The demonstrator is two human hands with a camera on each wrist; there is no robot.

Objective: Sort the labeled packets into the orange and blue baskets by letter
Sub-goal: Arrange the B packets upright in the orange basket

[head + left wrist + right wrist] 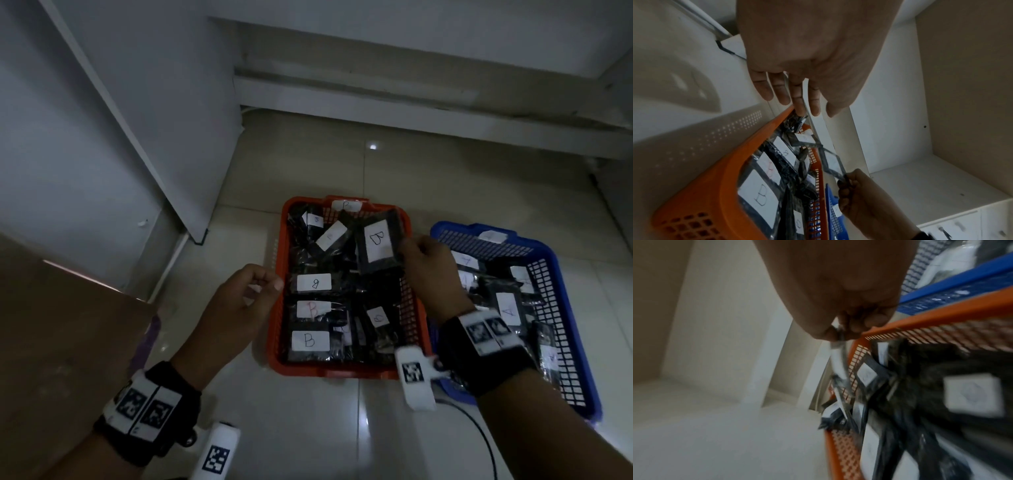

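Observation:
The orange basket (329, 371) sits on the tiled floor, filled with several black packets with white B labels. To its right, the blue basket (579, 342) holds several A packets. My right hand (404, 248) pinches the corner of a black packet labelled B (376, 241) and holds it tilted above the orange basket's far right part. The right wrist view is blurred and shows this packet (838, 363) hanging from the right hand (840, 331) beside the orange rim (941, 316). My left hand (263, 284) hovers at the basket's left rim, its fingers (797, 97) relaxed and empty.
A brown cardboard box (51, 325) stands at the near left with something purple (150, 339) beside it. A white cabinet panel (102, 137) rises at the far left and a low white ledge (411, 96) runs along the back. A black cable (479, 431) lies on the floor.

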